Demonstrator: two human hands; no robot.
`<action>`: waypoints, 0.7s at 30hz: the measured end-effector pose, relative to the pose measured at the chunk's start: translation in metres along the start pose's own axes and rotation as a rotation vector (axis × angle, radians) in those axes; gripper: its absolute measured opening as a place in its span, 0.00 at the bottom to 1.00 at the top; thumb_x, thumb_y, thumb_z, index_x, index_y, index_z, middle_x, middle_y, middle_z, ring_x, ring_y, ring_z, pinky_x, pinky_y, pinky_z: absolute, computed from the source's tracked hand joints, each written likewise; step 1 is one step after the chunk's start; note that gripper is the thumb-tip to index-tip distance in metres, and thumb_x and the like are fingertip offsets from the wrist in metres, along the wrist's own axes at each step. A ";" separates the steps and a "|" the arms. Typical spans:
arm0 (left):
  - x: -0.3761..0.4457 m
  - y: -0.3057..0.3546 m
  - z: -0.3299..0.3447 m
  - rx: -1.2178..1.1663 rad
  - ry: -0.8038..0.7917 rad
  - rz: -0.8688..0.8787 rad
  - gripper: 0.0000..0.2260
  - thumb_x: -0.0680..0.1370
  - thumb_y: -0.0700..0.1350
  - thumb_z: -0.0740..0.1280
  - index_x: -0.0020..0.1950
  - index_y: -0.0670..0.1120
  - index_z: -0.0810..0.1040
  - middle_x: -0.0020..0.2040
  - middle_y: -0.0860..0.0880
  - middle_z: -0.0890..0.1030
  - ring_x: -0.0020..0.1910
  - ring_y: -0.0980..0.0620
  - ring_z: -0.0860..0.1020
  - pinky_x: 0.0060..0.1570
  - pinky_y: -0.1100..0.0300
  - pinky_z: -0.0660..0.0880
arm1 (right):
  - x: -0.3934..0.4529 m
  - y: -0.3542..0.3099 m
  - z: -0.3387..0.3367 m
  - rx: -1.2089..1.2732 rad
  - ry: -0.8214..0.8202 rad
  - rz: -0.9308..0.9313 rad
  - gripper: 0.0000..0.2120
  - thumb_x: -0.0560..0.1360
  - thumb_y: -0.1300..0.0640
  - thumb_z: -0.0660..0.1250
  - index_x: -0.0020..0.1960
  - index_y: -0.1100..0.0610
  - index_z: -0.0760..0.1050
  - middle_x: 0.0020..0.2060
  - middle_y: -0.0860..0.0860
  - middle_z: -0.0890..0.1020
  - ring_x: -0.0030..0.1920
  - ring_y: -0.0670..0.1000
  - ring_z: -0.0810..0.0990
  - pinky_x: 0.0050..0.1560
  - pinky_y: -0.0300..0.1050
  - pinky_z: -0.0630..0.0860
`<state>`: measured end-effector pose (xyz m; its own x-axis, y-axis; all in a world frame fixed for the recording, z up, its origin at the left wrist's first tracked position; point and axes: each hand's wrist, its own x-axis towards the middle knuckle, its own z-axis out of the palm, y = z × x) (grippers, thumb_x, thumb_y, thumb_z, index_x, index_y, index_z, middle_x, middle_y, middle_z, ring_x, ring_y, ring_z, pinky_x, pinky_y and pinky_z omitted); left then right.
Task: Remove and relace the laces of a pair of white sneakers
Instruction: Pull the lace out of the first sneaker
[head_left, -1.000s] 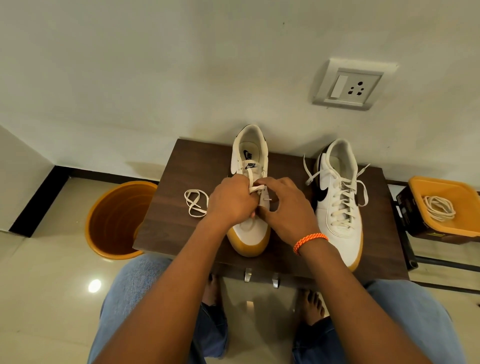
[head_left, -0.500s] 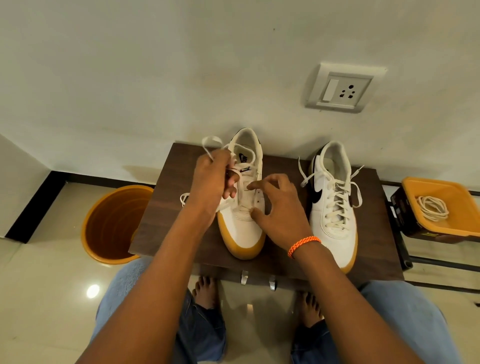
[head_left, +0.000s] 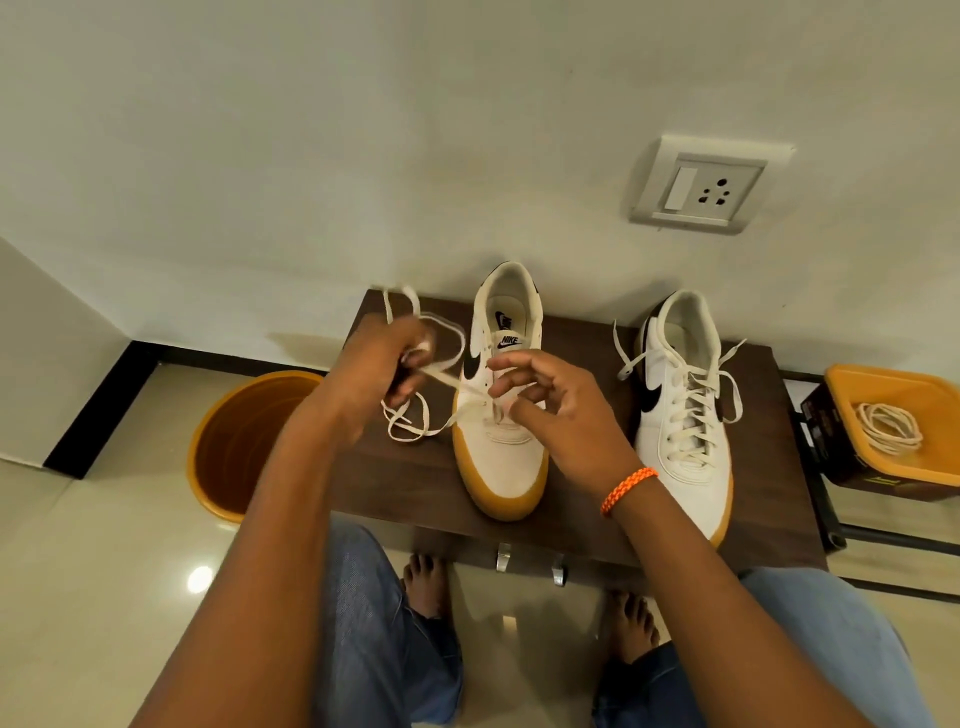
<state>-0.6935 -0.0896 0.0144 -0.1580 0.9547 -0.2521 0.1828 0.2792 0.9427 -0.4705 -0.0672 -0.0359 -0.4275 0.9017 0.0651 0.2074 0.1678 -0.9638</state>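
Two white sneakers with gum soles stand on a small dark wooden table (head_left: 415, 483). The left sneaker (head_left: 501, 447) has a cream lace (head_left: 441, 384) through its lowest eyelets only. My left hand (head_left: 387, 364) grips that lace and holds it up to the left of the shoe; loose loops trail above and below the hand. My right hand (head_left: 550, 405) hovers over the shoe's tongue with curled fingers, touching the lace near the eyelets. The right sneaker (head_left: 680, 415) is fully laced, its ends untied.
An orange bucket (head_left: 239, 441) stands on the floor left of the table. At the right, an orange tray (head_left: 893, 415) on a dark box holds a coiled lace (head_left: 888, 426). A wall socket (head_left: 701, 187) sits above. My knees and bare feet are under the table.
My left hand has pulled the lace farther out to the left and up, drawing it through the left sneaker. My right hand has lifted off the shoe's tongue.
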 end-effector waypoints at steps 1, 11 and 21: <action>0.000 -0.007 -0.009 0.128 -0.047 -0.086 0.18 0.83 0.44 0.58 0.33 0.44 0.67 0.25 0.45 0.66 0.25 0.48 0.62 0.30 0.56 0.62 | 0.000 0.001 0.002 -0.083 0.050 -0.003 0.18 0.78 0.67 0.68 0.63 0.50 0.81 0.51 0.46 0.84 0.46 0.49 0.81 0.49 0.41 0.79; -0.002 -0.048 -0.045 0.509 -0.112 -0.625 0.22 0.87 0.55 0.59 0.36 0.46 0.69 0.33 0.45 0.71 0.29 0.48 0.69 0.35 0.56 0.68 | 0.019 -0.013 0.057 -0.889 -0.064 -0.241 0.23 0.77 0.65 0.70 0.70 0.52 0.77 0.63 0.51 0.80 0.66 0.55 0.72 0.67 0.54 0.75; -0.001 -0.053 -0.047 0.510 -0.188 -0.665 0.15 0.86 0.50 0.60 0.46 0.43 0.78 0.39 0.45 0.77 0.32 0.49 0.73 0.38 0.57 0.71 | 0.075 0.001 0.120 -1.053 -0.540 -0.017 0.29 0.76 0.65 0.72 0.72 0.46 0.71 0.64 0.58 0.69 0.59 0.64 0.78 0.57 0.56 0.78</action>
<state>-0.7485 -0.1102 -0.0255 -0.2321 0.5645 -0.7922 0.5304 0.7561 0.3834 -0.6085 -0.0471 -0.0631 -0.7013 0.6535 -0.2849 0.7127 0.6516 -0.2598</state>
